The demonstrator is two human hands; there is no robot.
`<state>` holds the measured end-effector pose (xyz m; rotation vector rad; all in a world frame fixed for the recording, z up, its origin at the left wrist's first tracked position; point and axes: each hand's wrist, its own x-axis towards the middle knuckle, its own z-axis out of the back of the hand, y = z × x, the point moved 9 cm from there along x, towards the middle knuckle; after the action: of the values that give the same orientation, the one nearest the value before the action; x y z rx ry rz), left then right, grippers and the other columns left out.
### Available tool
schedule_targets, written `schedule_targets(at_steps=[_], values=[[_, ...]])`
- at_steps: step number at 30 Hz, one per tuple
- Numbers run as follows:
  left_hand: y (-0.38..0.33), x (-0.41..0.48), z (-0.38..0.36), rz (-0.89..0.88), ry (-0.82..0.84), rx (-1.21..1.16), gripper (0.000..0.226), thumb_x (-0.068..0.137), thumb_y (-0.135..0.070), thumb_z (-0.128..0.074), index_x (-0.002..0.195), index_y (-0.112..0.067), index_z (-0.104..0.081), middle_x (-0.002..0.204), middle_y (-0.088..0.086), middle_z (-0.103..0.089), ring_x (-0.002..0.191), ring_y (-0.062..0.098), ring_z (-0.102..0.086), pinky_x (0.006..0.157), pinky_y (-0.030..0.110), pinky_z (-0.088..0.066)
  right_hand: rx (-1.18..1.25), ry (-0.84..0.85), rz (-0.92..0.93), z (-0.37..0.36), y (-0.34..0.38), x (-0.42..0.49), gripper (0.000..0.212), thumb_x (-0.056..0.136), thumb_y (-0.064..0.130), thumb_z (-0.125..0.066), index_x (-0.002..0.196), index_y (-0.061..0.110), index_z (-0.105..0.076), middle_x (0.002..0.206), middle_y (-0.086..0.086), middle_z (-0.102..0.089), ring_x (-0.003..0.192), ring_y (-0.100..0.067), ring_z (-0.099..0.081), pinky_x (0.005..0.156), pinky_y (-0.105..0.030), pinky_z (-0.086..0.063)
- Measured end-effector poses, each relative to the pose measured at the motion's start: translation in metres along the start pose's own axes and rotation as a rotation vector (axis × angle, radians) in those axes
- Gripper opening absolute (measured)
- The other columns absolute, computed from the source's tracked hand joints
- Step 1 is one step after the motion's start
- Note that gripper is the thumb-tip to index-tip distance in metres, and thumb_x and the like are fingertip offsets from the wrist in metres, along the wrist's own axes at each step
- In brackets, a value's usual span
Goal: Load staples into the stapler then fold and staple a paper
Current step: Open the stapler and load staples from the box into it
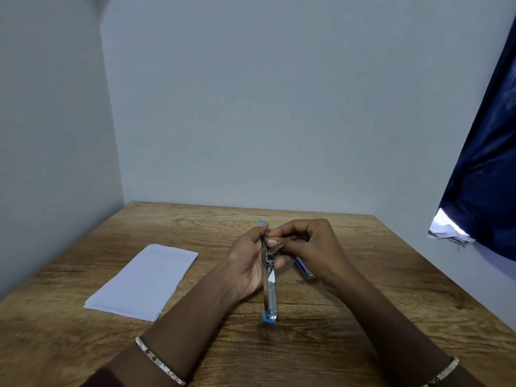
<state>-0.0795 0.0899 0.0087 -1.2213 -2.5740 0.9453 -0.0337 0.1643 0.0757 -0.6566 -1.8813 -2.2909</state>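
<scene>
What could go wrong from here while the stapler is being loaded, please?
1. The right hand pinches what seem to be staples at the open stapler. They are tiny and could slip or break apart and scatter on the table.
2. The left hand grips only the stapler's far half. The near end juts free and might swing or snap shut on a finger.
3. The box lies partly under the right hand and could get knocked.
</scene>
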Motion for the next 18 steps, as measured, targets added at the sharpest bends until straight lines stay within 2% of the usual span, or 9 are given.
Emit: schedule_targets(at_steps=[2, 4, 6, 9, 11, 13, 15, 16, 18], values=[[-0.003, -0.003, -0.004, -0.02, -0.002, -0.014, 0.055, 0.106, -0.03, -0.041, 0.144, 0.009, -0.041, 0.154, 0.038, -0.035, 0.122, 0.037, -0.041, 0.117, 0.047, -0.032, -0.027, -0.005, 0.017, -0.001, 0.0, 0.0, 0.011, 0.078, 0.0, -0.083, 0.088, 0.004, -0.081, 0.08, -0.017, -0.08, 0.076, -0.043, -0.077, 0.07, -0.035, -0.064], [-0.006, -0.006, -0.007, -0.047, -0.011, -0.006, 0.047, 0.101, -0.029, -0.048, 0.14, -0.004, -0.042, 0.146, 0.036, -0.043, 0.11, 0.036, -0.054, 0.101, 0.046, -0.048, -0.068, -0.015, 0.041, -0.001, 0.001, 0.0, 0.011, 0.078, 0.001, -0.084, 0.087, 0.008, -0.082, 0.079, -0.013, -0.081, 0.077, -0.04, -0.078, 0.074, -0.035, -0.065], [-0.007, -0.004, -0.006, -0.059, -0.002, -0.019, 0.049, 0.106, -0.03, -0.043, 0.146, -0.002, -0.039, 0.146, 0.034, -0.046, 0.114, 0.037, -0.066, 0.087, 0.048, -0.06, -0.135, -0.033, 0.08, 0.0, 0.003, 0.001, 0.012, 0.078, 0.003, -0.085, 0.085, 0.013, -0.083, 0.077, -0.009, -0.081, 0.074, -0.03, -0.079, 0.072, -0.029, -0.064], [-0.007, 0.0, -0.001, -0.062, 0.004, -0.051, 0.062, 0.108, -0.031, -0.04, 0.153, 0.009, -0.028, 0.154, 0.033, -0.041, 0.141, 0.037, -0.049, 0.089, 0.05, -0.057, -0.146, -0.046, 0.115, -0.002, 0.004, 0.002, 0.015, 0.076, 0.0, -0.085, 0.08, 0.014, -0.082, 0.075, 0.005, -0.078, 0.061, -0.011, -0.074, 0.061, -0.015, -0.055], [-0.008, 0.003, 0.001, -0.062, 0.003, -0.064, 0.061, 0.107, -0.031, -0.04, 0.153, 0.008, -0.029, 0.155, 0.032, -0.04, 0.14, 0.033, -0.049, 0.094, 0.049, -0.055, -0.139, -0.076, 0.111, 0.0, 0.001, 0.003, 0.016, 0.076, 0.0, -0.085, 0.08, 0.015, -0.081, 0.077, 0.002, -0.077, 0.064, -0.016, -0.075, 0.062, -0.024, -0.059], [-0.008, 0.004, 0.002, -0.053, 0.016, -0.021, 0.057, 0.107, -0.033, -0.038, 0.147, 0.007, -0.04, 0.154, 0.035, -0.039, 0.13, 0.033, -0.047, 0.103, 0.044, -0.049, -0.144, -0.091, 0.094, 0.0, -0.002, 0.003, 0.012, 0.078, 0.002, -0.084, 0.084, 0.013, -0.081, 0.079, -0.013, -0.078, 0.069, -0.029, -0.075, 0.066, -0.039, -0.062], [-0.007, 0.006, 0.004, -0.059, 0.02, 0.048, 0.06, 0.106, -0.035, -0.037, 0.135, 0.014, -0.052, 0.152, 0.035, -0.04, 0.109, 0.036, -0.047, 0.098, 0.042, -0.049, -0.071, -0.071, 0.062, -0.001, -0.007, 0.003, 0.009, 0.082, 0.002, -0.08, 0.086, 0.01, -0.08, 0.075, -0.016, -0.078, 0.06, -0.025, -0.073, 0.056, -0.032, -0.06], [-0.007, 0.007, 0.006, -0.063, 0.013, 0.075, 0.06, 0.106, -0.036, -0.037, 0.135, 0.014, -0.055, 0.148, 0.034, -0.042, 0.101, 0.033, -0.046, 0.1, 0.044, -0.049, -0.028, -0.065, 0.046, -0.002, -0.009, 0.003, 0.009, 0.084, 0.001, -0.079, 0.086, 0.01, -0.079, 0.073, -0.014, -0.078, 0.057, -0.023, -0.073, 0.053, -0.028, -0.058], [-0.007, 0.008, 0.007, -0.07, 0.013, 0.075, 0.058, 0.105, -0.035, -0.037, 0.131, 0.012, -0.06, 0.145, 0.034, -0.042, 0.1, 0.031, -0.043, 0.115, 0.049, -0.036, 0.031, -0.069, 0.024, -0.001, -0.011, 0.003, 0.007, 0.085, 0.002, -0.077, 0.088, 0.008, -0.079, 0.073, -0.013, -0.078, 0.057, -0.022, -0.073, 0.05, -0.024, -0.057]])
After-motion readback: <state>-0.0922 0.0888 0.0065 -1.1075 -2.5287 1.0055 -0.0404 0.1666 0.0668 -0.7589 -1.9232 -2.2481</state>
